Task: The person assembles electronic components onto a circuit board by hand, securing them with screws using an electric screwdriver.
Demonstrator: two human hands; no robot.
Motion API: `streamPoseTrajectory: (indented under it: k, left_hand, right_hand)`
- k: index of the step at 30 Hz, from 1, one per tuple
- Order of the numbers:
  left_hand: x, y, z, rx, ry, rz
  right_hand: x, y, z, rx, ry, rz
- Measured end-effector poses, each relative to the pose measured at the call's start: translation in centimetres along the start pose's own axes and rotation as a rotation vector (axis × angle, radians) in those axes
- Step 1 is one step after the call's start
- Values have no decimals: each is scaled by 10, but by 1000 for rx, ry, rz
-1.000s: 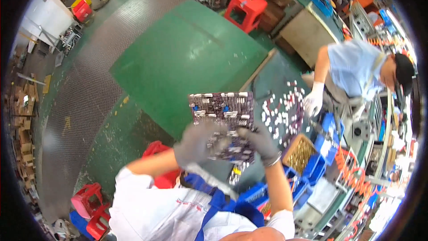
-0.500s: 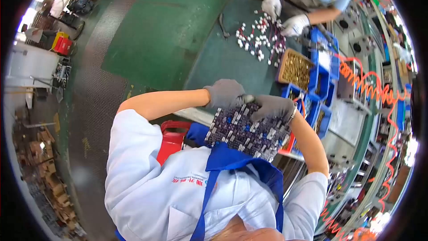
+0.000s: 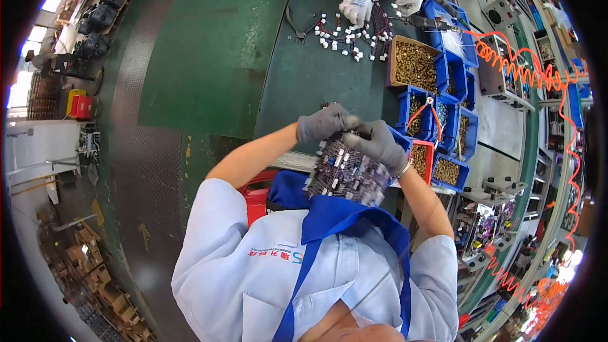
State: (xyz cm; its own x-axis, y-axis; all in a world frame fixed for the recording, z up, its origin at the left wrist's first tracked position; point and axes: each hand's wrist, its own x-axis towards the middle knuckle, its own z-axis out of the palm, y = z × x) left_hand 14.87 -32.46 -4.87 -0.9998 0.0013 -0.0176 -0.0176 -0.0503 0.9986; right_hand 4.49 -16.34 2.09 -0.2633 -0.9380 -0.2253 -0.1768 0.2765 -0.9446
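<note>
Both my hands wear grey gloves and meet at the far edge of a dark circuit board panel (image 3: 347, 174), held tilted in front of my apron. The panel is densely covered with small white, grey and blue parts, partly smeared by motion. My left hand (image 3: 324, 123) is closed at its far left corner. Next to it my right hand (image 3: 382, 145) is closed over the far right edge, with thumb and fingertips close to the left hand's fingers. Whether a small piece lies between the fingertips cannot be made out.
Across the green table (image 3: 202, 63) a co-worker's white-gloved hand (image 3: 356, 5) handles wires with white connectors (image 3: 354, 39). Dark pliers (image 3: 300, 30) lie nearby. At right stand a box of brass parts (image 3: 415, 66), several blue bins (image 3: 467, 136) and red-handled pliers (image 3: 436, 114). Orange coiled hoses (image 3: 516, 66) hang beyond.
The view has shifted, showing more of the bins. The panel now looks tilted more steeply, and my hands remain together at its far edge. The co-worker's hands have moved over the wires.
</note>
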Motion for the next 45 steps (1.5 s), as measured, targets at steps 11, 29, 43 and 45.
streamPoseTrajectory:
  k: [11, 29, 43, 45]
  left_hand:
    - [21, -61, -153, -131, 724, -221]
    - [20, 66, -48, 807, -313, -178]
    - [80, -16, -25, -98, -343, -83]
    - [82, -14, -3, -194, 297, 205]
  right_hand:
    - [-1, -4, -41, -22, 773, 214]
    - [-9, -39, -5, -866, 873, -153]
    - [18, 9, 2, 412, 768, 85]
    - [11, 57, -19, 981, 850, -66]
